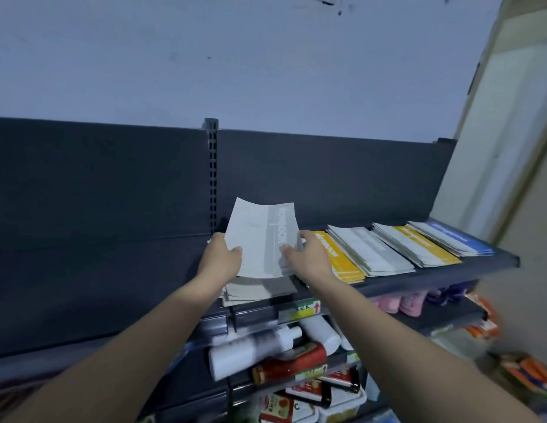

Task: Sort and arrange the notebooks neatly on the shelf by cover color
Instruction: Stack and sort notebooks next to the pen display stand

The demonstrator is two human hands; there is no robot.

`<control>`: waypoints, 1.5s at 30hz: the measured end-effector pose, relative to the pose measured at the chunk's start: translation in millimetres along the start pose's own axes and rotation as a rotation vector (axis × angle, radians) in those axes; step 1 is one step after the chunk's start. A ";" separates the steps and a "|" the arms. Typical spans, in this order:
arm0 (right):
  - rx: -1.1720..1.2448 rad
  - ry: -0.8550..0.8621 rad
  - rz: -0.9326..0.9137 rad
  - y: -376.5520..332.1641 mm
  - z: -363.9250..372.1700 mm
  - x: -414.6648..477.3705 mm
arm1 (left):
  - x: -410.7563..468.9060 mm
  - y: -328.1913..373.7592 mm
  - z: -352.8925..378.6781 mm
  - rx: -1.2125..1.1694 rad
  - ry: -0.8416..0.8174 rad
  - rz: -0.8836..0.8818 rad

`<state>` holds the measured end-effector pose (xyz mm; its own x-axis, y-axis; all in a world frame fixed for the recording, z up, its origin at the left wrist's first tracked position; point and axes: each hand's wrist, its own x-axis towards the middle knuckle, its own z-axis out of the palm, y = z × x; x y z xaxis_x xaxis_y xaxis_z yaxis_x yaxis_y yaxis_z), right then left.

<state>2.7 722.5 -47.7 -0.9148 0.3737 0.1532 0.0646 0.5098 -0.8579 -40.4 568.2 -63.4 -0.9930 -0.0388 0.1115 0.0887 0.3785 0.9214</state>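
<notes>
left hand [221,254]: grips left edge of the grey notebook [263,236], mid-frame
right hand [308,254]: grips its right edge
grey notebook: lifted, tilted above the grey stack [260,290]
done: rightward lie yellow pile [339,257], grey pile [373,251], second yellow pile [424,245], blue pile [458,238]
left: probably merging repeated colours

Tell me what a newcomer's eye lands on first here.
First comes the grey notebook, held tilted up by the left hand and right hand above a grey pile at the left of the shelf. To its right lie a yellow stack, a grey stack, a yellow-topped stack and a blue stack. White bottles lie jumbled on the level below.
</notes>
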 end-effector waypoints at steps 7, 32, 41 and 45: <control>-0.059 0.037 0.032 49.4 -80.8 36.9 | 2.2 38.0 97.0 0.012 -0.048 0.010; -0.512 -0.092 0.066 167.8 -187.6 187.8 | 72.4 86.0 283.4 0.456 -0.422 0.048; -0.890 -0.231 -0.017 195.6 -188.3 205.2 | 64.9 92.7 303.9 0.839 -0.392 0.087; -0.977 -0.271 -0.125 195.4 -190.6 207.6 | 59.2 96.7 308.1 0.875 -0.333 0.049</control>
<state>-98.6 1047.3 -90.0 -0.9889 0.1486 -0.0063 0.1487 0.9876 -0.0499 -114.7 887.4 -82.4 -0.9729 0.2113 -0.0942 0.1754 0.9392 0.2951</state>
